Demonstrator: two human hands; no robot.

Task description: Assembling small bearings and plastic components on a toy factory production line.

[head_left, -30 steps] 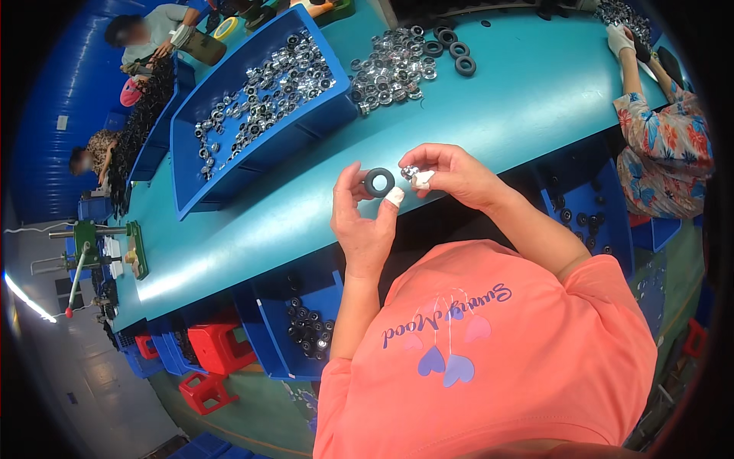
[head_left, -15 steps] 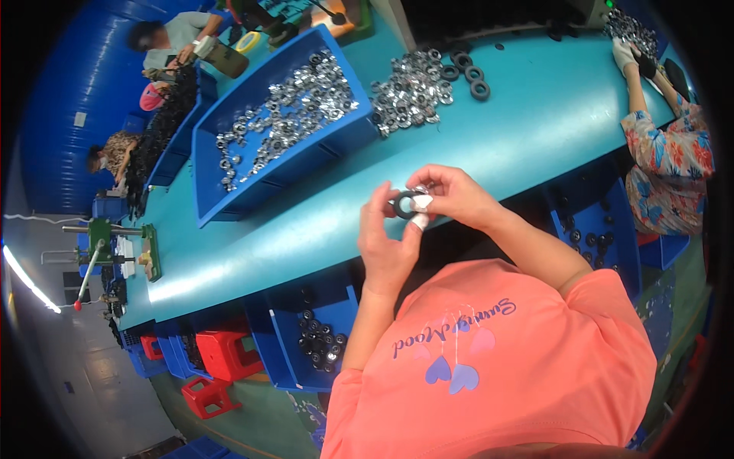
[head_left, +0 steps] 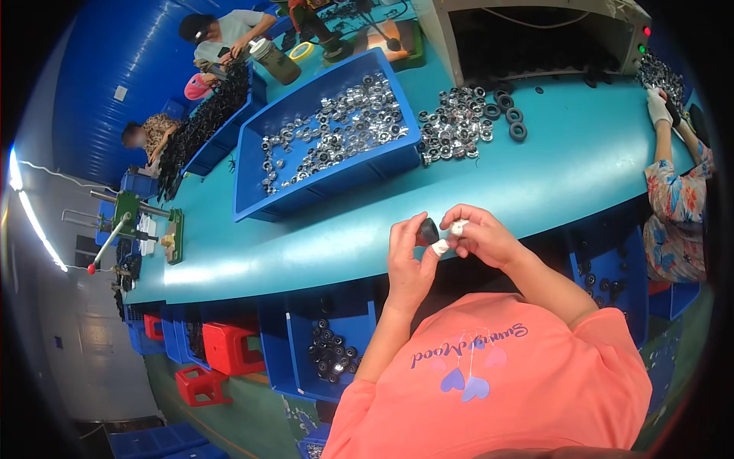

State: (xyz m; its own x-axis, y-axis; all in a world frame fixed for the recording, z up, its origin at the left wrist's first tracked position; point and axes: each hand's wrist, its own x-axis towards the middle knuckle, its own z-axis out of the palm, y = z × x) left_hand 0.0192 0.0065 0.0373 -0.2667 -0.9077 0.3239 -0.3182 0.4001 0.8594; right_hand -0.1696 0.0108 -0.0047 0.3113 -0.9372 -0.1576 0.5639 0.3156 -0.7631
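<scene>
Between the fingertips and thumb of my left hand (head_left: 407, 258) is a small black rubber tyre (head_left: 429, 232), its tread side partly turned to view. Just right of it, my right hand (head_left: 489, 242) has its fingers curled in a pinch, and whatever they hold is hidden. White wrapping covers the left thumb tip and a right fingertip. Both hands hover by the near edge of the turquoise table (head_left: 321, 249). Beyond them, a blue bin (head_left: 329, 187) holds many shiny silver wheel hubs (head_left: 352, 126). More loose hubs (head_left: 457, 126) lie heaped on the table beside it.
Several black tyres (head_left: 517, 131) lie right of the heap, before a large metal machine (head_left: 451, 46). A green hand press (head_left: 174, 237) stands at the left end. Blue bins with black wheels (head_left: 329, 348) sit below the table edge. Co-workers work at far left and right.
My hands have drawn slightly apart, and the tyre has turned from showing its open centre to nearly edge-on in my left hand. The whole view has shifted, putting the scene lower and rightward.
</scene>
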